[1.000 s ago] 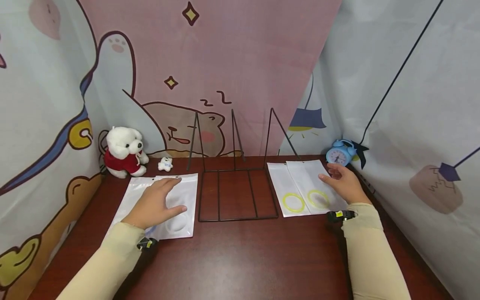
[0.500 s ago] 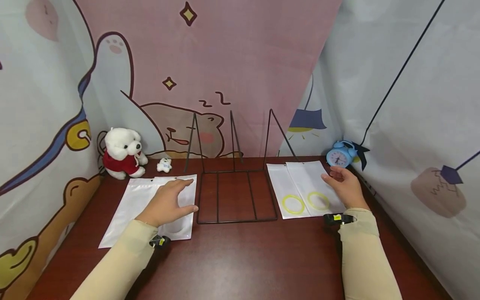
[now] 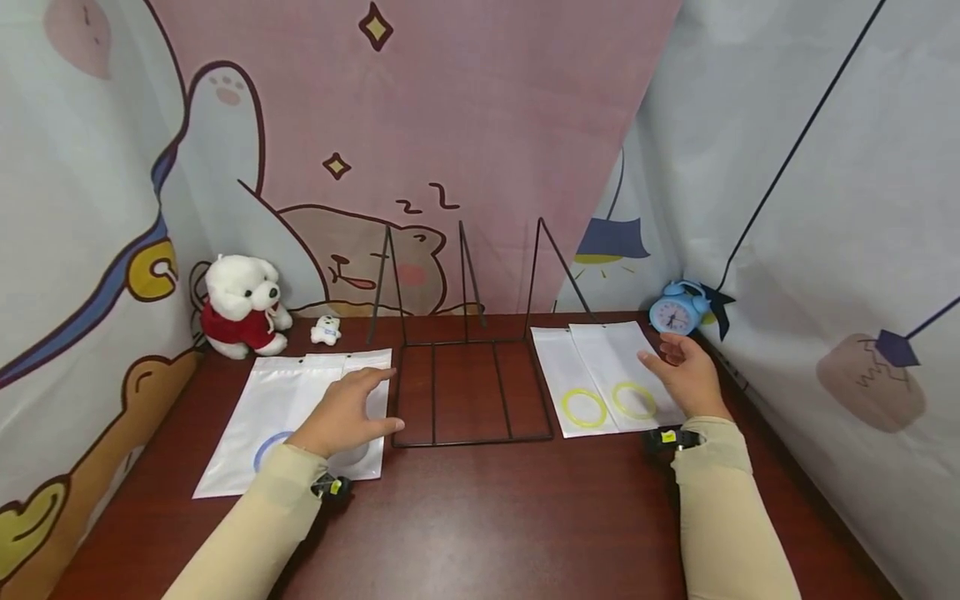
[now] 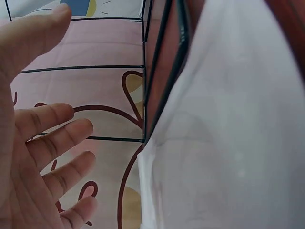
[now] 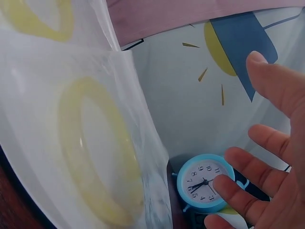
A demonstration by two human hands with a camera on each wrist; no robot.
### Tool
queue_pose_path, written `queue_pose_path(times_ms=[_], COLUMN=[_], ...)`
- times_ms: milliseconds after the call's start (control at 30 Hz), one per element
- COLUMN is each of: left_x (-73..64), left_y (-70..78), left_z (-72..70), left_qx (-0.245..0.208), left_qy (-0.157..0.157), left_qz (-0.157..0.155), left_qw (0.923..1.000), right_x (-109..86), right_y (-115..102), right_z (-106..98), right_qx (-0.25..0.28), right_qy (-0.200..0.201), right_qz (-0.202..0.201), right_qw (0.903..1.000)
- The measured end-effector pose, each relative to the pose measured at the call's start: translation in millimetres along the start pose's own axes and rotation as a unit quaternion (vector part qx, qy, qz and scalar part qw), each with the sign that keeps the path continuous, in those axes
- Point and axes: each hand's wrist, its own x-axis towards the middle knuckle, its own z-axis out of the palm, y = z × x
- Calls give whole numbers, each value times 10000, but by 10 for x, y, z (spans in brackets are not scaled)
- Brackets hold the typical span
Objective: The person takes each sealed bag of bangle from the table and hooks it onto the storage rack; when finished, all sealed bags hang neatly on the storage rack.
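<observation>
My left hand (image 3: 348, 415) hovers with spread fingers over the white plastic bags (image 3: 258, 404) at the left, its thumb reaching toward the black wire rack (image 3: 472, 442). A blue ring (image 3: 260, 454) shows through one of those bags, partly covered by my forearm. My right hand (image 3: 688, 375) is beside the right-hand pair of white bags (image 3: 611, 350), fingers loosely bent, holding nothing. Through these translucent bags show two yellow rings (image 3: 584, 427); the right wrist view gives one yellow ring (image 5: 69, 133) up close. Both wrist views show empty palms.
The rack's upright wire triangles (image 3: 533, 275) rise at the back, between the two groups of bags. A blue alarm clock (image 3: 672, 315) stands behind my right hand. At the back left sit a white plush dog (image 3: 243, 300) in red and a small white figurine (image 3: 326, 331).
My left hand has shifted right and slightly nearer to me, toward the rack, bringing the blue ring into sight. My right hand has barely moved. The bags and rack keep their places.
</observation>
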Motion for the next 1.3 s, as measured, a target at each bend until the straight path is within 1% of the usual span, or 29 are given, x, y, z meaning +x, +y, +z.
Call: queue_pose_path(times_ms=[67,133,267,367,467,633,900,1000,1300], left_x=[4,4,-5,-14,-13,2,-40,-43,-48], left_y=[-7,-15,-24,-26,-30,-51,-58,-61,-48], left_z=[33,70,130,147,158,188,218,226,211], left_qx=[-64,-119,-247,-315,-342,-215,-354,-298,-204], left_qy=[-12,-87,-348,-473,-526,-644,-1108,-1166,-1197], left_qz=[-17,-53,-107,-123,-171,-192,-407,-388,-365], left_qw=[10000,9999,9990,9983,9979,9975,9924,9920,9919], right_x=[10,23,41,45,39,30,35,39,73], right_y=[9,27,68,90,92,95,171,195,223], right_z=[13,26,44,47,42,29,41,47,25], right_qx=[23,8,-134,-223,-232,-302,-514,-521,-649], right_qy=[11,9,-24,-51,-95,-200,-369,-384,-464], right_qz=[22,33,-103,-183,-109,75,329,401,526], right_qw=[10000,10000,9999,9996,9996,9993,9975,9971,9954])
